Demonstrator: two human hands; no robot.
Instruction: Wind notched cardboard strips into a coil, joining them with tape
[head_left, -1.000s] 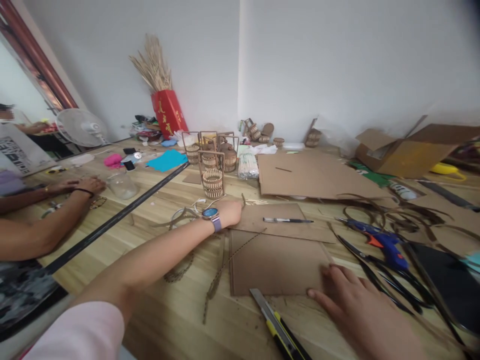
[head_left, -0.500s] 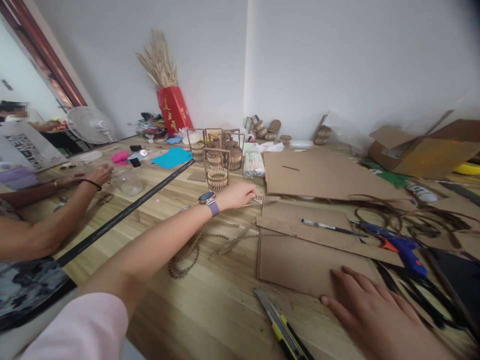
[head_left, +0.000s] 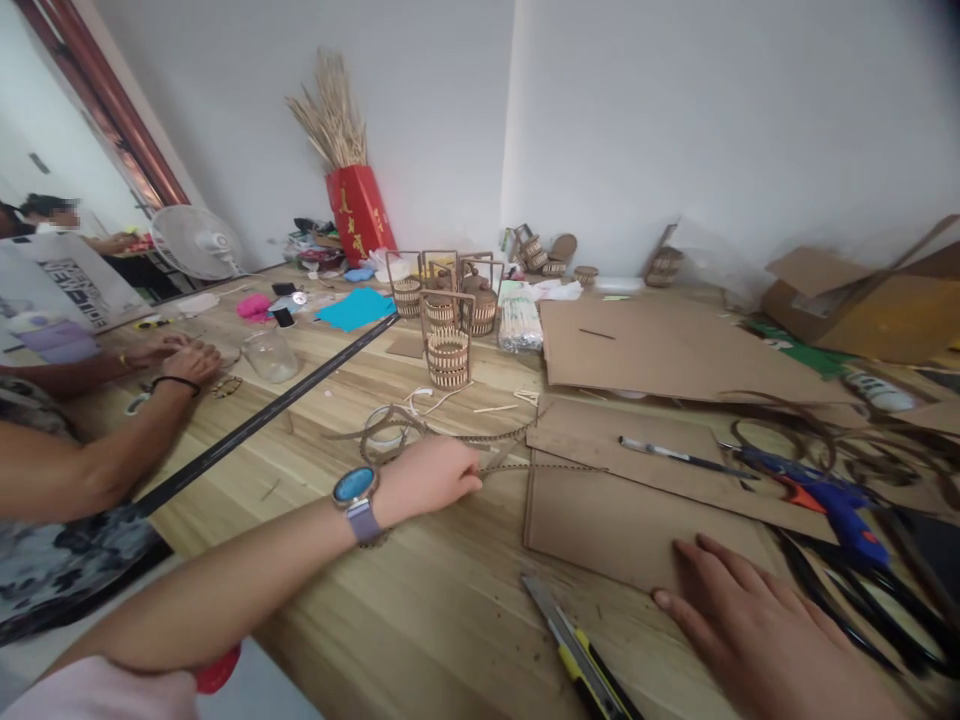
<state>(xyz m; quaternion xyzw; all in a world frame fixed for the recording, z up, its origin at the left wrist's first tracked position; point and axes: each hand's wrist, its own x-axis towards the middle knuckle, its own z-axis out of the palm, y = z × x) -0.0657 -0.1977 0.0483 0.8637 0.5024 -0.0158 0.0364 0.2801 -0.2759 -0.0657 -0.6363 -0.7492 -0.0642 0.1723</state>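
Note:
My left hand (head_left: 429,477), wearing a watch, is low over the table with its fingers closed at the end of a thin dark-stitched strip (head_left: 544,468). That strip runs right onto the cardboard sheet (head_left: 592,520); its grip point is partly hidden by my fingers. Coiled strips (head_left: 382,430) lie just behind this hand. My right hand (head_left: 765,625) rests with fingers spread on the near edge of the cardboard and holds nothing. Left of it lies a utility knife (head_left: 574,645) with its blade out. Farther back stands a small slatted basket (head_left: 448,360) with a tall handle.
A pen (head_left: 667,452), a blue glue gun (head_left: 840,505) and black-handled scissors (head_left: 877,610) lie to the right. A larger cardboard sheet (head_left: 660,345) is behind. At left, a co-worker's hands (head_left: 184,362) work near a glass jar (head_left: 270,357).
My left hand has come back toward me from the short strip behind, down to the stitched strip. My right hand stays on the cardboard. The view has shifted slightly left.

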